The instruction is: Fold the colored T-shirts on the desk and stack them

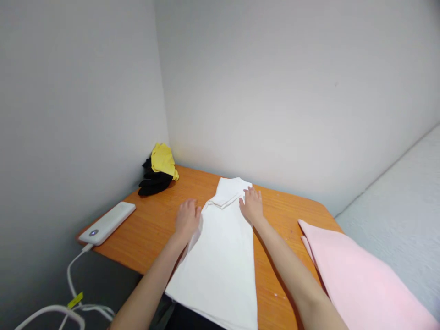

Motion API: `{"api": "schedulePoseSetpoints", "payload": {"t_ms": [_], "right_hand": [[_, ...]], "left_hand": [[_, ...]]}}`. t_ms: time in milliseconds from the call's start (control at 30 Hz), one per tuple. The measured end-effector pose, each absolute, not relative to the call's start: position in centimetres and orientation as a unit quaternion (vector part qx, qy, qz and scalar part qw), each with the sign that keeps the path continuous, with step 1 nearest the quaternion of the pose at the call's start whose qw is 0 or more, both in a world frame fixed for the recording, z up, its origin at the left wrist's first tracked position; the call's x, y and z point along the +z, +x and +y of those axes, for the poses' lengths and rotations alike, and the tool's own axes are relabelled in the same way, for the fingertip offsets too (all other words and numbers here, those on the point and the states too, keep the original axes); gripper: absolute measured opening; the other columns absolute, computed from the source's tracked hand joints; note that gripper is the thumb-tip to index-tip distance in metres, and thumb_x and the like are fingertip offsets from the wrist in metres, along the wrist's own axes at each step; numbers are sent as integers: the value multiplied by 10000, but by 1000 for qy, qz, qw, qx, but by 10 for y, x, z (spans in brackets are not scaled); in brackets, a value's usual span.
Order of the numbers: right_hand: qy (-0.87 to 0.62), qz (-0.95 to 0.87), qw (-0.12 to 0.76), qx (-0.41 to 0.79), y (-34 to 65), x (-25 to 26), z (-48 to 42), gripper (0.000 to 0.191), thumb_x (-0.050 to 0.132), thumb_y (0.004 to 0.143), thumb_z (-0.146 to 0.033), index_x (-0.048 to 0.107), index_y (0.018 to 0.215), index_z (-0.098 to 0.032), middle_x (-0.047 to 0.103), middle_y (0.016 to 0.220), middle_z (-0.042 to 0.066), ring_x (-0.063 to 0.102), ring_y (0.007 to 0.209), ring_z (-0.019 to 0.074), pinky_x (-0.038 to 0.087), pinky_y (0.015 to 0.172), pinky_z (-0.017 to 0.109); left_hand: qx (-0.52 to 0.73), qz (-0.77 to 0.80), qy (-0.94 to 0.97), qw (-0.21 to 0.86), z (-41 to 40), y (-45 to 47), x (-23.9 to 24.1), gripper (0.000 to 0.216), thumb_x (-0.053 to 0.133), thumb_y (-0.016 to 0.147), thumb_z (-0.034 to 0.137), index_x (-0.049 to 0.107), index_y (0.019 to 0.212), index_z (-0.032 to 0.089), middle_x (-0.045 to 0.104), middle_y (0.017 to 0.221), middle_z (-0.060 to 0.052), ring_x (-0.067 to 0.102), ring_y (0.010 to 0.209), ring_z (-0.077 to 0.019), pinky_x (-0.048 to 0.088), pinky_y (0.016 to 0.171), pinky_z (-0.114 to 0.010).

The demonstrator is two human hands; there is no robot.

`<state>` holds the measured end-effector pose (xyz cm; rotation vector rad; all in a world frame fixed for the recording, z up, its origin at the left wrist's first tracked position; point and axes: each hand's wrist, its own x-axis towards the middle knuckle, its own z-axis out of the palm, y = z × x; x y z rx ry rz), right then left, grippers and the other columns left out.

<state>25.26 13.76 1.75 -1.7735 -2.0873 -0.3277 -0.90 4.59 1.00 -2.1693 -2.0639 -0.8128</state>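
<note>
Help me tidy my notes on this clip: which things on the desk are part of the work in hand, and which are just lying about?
In hand: white garment, flat on the wooden table, left hand and right hand pressing its edges.

Lying about: pink cloth, yellow and black clothes, white power bank, its cable.

Both hands (220,213) flat on white garment (220,247)

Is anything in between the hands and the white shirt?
No. Both hands lie flat on the white shirt: the left hand on its left edge, the right hand by the collar. The power bank and pink cloth lie off to the sides.
</note>
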Motion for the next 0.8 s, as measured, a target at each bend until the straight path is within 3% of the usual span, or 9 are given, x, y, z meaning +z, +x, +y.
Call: {"api": "schedulePoseSetpoints", "payload": {"t_ms": [100,167,233,367,500,667,800], "right_hand": [[-632,-747,183,-94,274,18,71,274,438,943,-319,660,980,-162,681,1045,128,587,1019,251,377,879,341],[-638,-751,164,-53,288,13,20,317,434,949,-338,622,740,-193,668,769,71,586,748,202,355,702,302],[-650,-746,142,-5,295,4,-32,392,425,956,-358,552,620,-201,616,652,49,521,616,179,294,627,306],[-665,-730,152,41,279,-15,-116,375,507,923,-441,541,629,-210,602,700,56,524,693,218,297,673,329],[-658,-702,254,99,251,-18,-162,282,533,897,-394,517,676,-219,577,761,49,512,760,227,334,701,330],[-595,-593,364,403,253,-2,-193,381,562,865,-511,402,678,-220,401,620,-39,366,577,124,265,557,251],[-457,-501,400,616,269,10,-216,567,729,682,-637,351,669,-215,375,629,-52,303,568,87,230,555,228]], "left_hand": [[-258,-694,-672,10,-16,-43,9,421,238,992,303,617,996,120,685,1009,-156,627,973,-268,453,890,-396],[-219,-709,-670,-17,-58,-56,6,443,225,998,331,612,864,161,686,896,-128,635,888,-260,453,826,-377],[-172,-715,-676,-53,-91,-59,3,466,232,1000,381,597,789,181,675,834,-113,633,857,-258,441,805,-368],[-146,-679,-715,-78,-120,-45,-1,444,307,972,477,576,769,187,646,832,-107,607,852,-267,426,798,-373],[-199,-670,-705,-122,-125,-40,-8,303,380,925,425,529,796,195,619,813,-87,594,819,-265,431,783,-383],[-388,-569,-578,-439,-153,-46,0,388,584,803,583,426,766,230,536,597,43,529,530,-144,419,528,-244],[-471,-506,-426,-584,-189,-49,20,597,747,674,610,482,1084,266,534,469,75,438,334,-110,264,368,-183]]}}
